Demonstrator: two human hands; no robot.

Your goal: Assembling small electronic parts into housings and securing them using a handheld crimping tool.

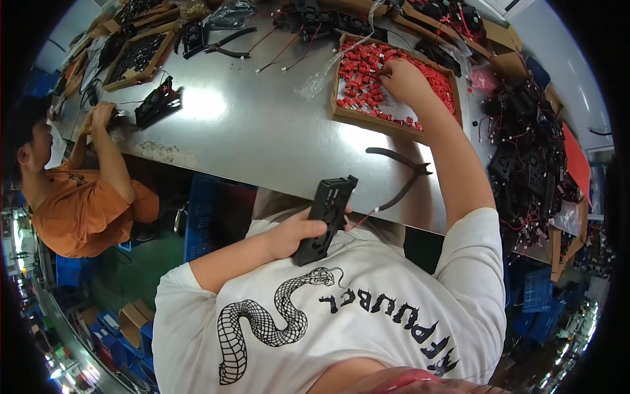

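Note:
My left hand (295, 233) grips a black plastic fan housing (325, 213) close to my shirt, tilted at the table's front edge. From its right side runs a thin red wire with a small white plug (376, 209). My right hand (401, 80) reaches into a shallow cardboard tray (387, 122) of small red plastic parts (359, 69). Its thumb and fingers are pinched together over the parts; whatever lies between them is hidden. Black-handled pliers (401, 172) rest on the metal table, between the tray and the housing.
Across the far side lie more fan housings (315, 16), second pliers (228, 44) and a tray of black parts (140, 56). Black wired assemblies (528, 151) are heaped at the right. On the left, a co-worker in orange (82, 203) works near another housing (158, 103).

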